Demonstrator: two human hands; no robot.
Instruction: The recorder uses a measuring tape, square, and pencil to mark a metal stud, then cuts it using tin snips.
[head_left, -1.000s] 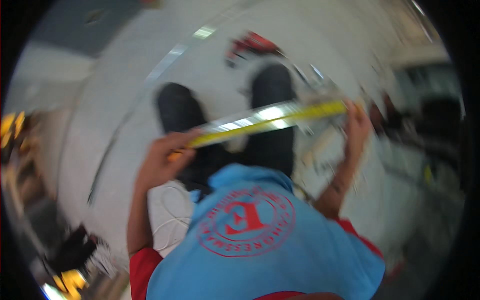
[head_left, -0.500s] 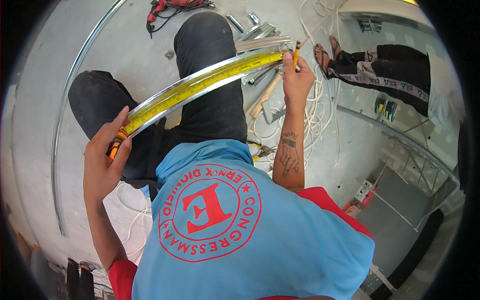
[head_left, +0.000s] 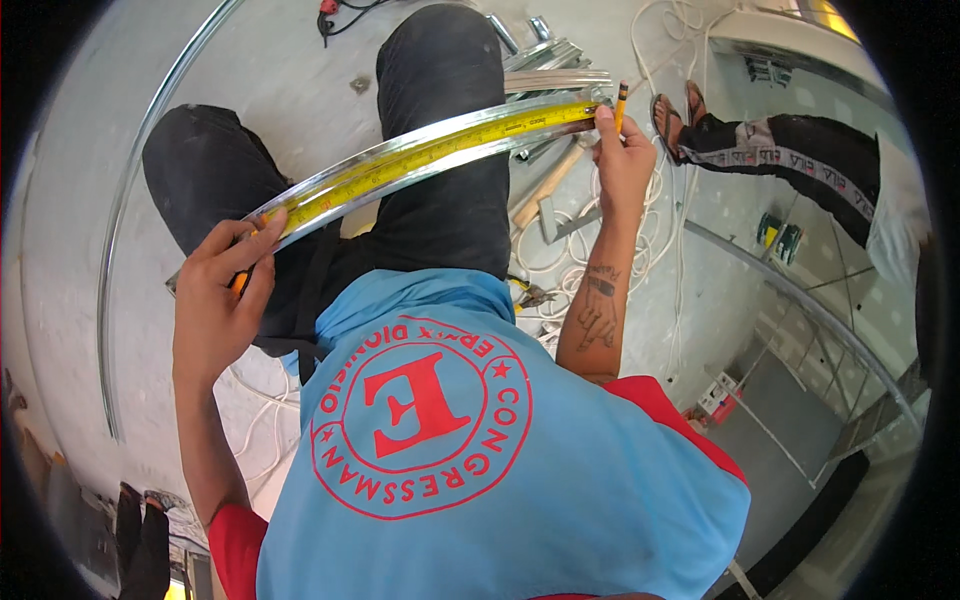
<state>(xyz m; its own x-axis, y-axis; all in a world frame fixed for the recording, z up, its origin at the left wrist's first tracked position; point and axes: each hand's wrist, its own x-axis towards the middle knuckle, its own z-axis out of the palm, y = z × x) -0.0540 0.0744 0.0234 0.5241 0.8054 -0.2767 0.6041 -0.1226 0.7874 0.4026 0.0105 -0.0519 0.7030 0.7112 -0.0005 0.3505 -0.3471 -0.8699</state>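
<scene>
A shiny metal channel [head_left: 400,188] lies slanted across my knees, its right end farther away. Along its trough runs the yellow blade [head_left: 430,157] of a tape measure [head_left: 240,281]. My left hand [head_left: 215,300] is closed around the orange and black case at the left part of the channel, with fingers on the blade. The palm hides most of the case. At the channel's right end, my right hand [head_left: 627,170] pinches the tip of the blade against the metal. An orange pencil [head_left: 621,98] sticks up from between its fingers.
More metal profiles [head_left: 560,82], a hammer with a wooden handle [head_left: 548,185], pliers [head_left: 532,296] and loops of white cable [head_left: 655,215] lie on the floor beyond and right of my knees. A long metal strip [head_left: 125,200] curves at left. Another person's legs [head_left: 780,150] are at right.
My left hand's fingers have shifted from the channel's side onto the blade, covering more of the case. The right hand still pinches the tip. The whole view has shifted slightly.
</scene>
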